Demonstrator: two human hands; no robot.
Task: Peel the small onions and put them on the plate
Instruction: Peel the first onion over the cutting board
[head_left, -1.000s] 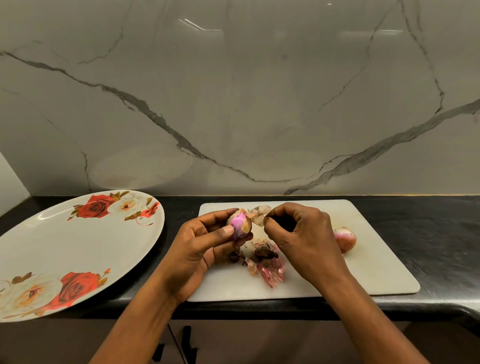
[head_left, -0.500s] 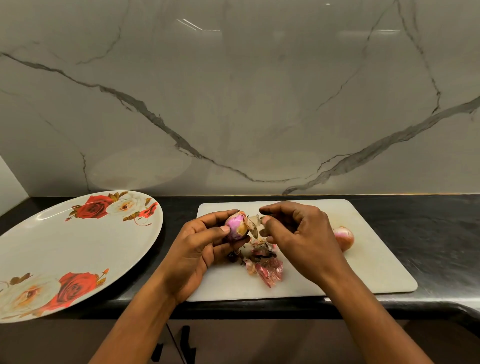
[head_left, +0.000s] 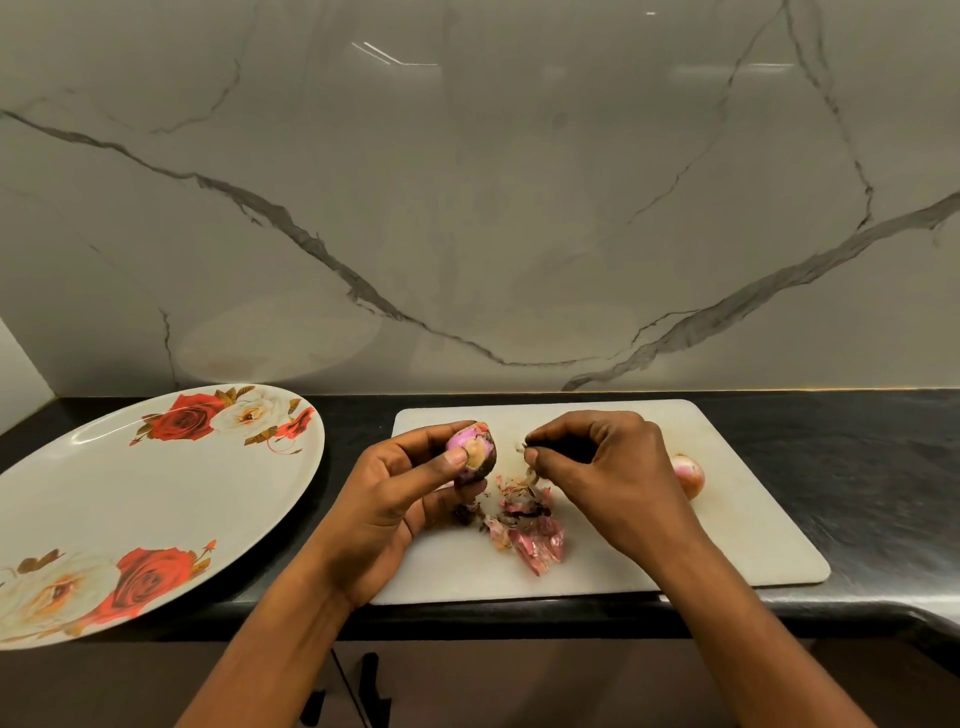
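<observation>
**Item 1.** Small purple-pink onion, partly skinned. Held in the air over the near-left part of the white rectangular cutting board by the left hand. Grip: clamped round the bulb, thumb across its front, fingers curled behind. It is raised and turned toward the wearer, probably so that the dark skin left on its lower side can be reached.

**Item 2.** Right hand. Grip: drawn together to a fine pinch, thumb and forefinger tips meeting on a pale curl of dry onion skin. The curl hangs just beside the bulb and appears free of it. It is held over the waste, most likely for dropping.

**Item 3.** Heap of pink and brown peelings. It lies on the board directly below both hands, which keeps the scraps in one place.

**Item 4.** Second small reddish onion. It rests on the board to the right, partly hidden behind the right hand. Whether it is skinned cannot be told.

**Item 5.** Large white oval plate printed with red and cream roses. It sits on the black counter left of the board, within reach of the left hand. No onion is seen on it, so the task looks to be at an early stage.
</observation>
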